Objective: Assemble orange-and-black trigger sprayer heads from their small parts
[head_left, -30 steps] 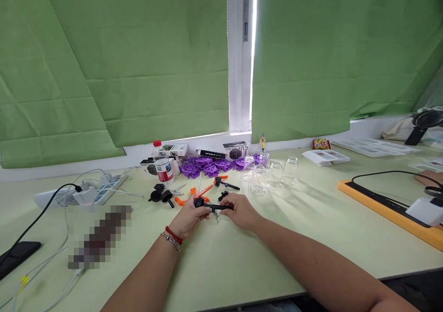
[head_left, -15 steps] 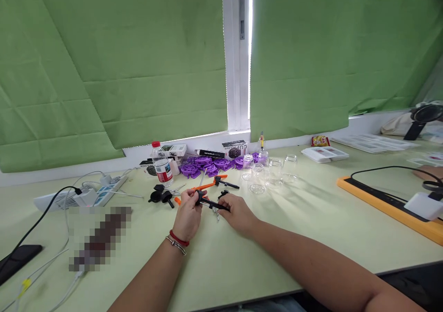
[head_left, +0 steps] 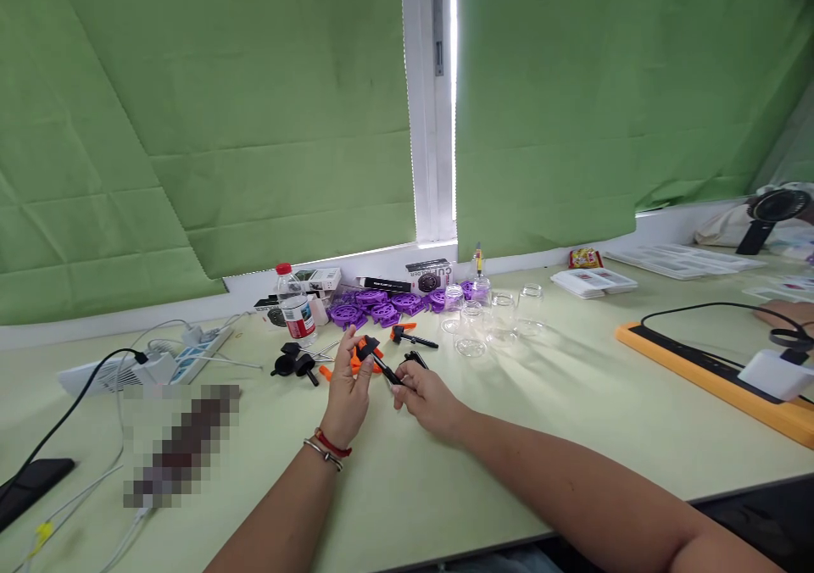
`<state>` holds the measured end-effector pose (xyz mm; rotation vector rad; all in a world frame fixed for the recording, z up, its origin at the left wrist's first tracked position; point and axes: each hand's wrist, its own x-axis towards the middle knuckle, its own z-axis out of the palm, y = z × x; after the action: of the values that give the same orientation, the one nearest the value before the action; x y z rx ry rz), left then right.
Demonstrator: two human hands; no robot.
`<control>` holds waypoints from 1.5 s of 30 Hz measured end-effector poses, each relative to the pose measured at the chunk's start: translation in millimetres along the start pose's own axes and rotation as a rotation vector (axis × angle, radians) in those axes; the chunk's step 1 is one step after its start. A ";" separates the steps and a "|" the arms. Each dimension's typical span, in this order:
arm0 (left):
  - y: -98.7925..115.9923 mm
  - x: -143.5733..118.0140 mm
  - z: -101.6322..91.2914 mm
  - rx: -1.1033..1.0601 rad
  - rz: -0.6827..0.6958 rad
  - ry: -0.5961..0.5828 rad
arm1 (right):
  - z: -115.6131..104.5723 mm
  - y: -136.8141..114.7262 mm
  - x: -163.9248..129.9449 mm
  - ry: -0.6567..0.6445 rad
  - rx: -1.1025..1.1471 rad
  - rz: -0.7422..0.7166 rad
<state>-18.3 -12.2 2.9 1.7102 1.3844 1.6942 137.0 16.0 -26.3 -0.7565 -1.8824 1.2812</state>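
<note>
Above the table (head_left: pixel 445 471), the left hand (head_left: pixel 348 391) pinches the head of a black clamp (head_left: pixel 380 361) in its fingers; the right hand (head_left: pixel 427 397) pinches its lower end; orange parts (head_left: pixel 365 368) lie behind.

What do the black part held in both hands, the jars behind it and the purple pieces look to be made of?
The black part, gripped by the left hand and right hand, looks like matte moulded plastic: dull, with no glint. The jars are clear and see-through with bright highlights, so likely glass, possibly clear plastic. The purple pieces look like plastic: uniform saturated colour, thin openwork shapes.
</note>
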 end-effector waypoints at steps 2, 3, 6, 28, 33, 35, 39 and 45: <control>-3.4 1.2 -0.7 -0.002 0.000 0.000 | 0.9 -3.2 -0.4 -0.037 0.047 0.037; -4.9 1.6 -1.2 -0.006 -0.007 -0.005 | 1.5 -5.3 -0.9 -0.057 0.073 0.056; -6.7 2.3 -3.6 0.052 -0.006 -0.029 | 3.7 -13.5 -3.0 -0.095 0.148 0.097; -11.8 -6.6 6.3 0.485 0.070 -0.192 | 2.5 -18.6 -0.5 -0.040 0.362 0.260; -7.4 -9.2 10.6 0.494 0.040 -0.214 | 6.7 -15.0 1.3 -0.030 0.376 0.283; -5.6 -10.1 11.3 0.503 0.043 -0.212 | 7.7 -14.2 2.0 -0.031 0.400 0.286; -2.8 -11.2 12.3 0.569 0.035 -0.230 | 6.8 -14.9 2.6 -0.033 0.442 0.308; 0.0 -12.5 14.4 0.662 0.007 -0.265 | 7.4 -12.3 2.1 -0.044 0.462 0.335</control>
<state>-2.8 -17.1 -7.0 2.1693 1.9308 1.0009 128.9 9.8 -16.0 -0.8139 -1.4407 1.8696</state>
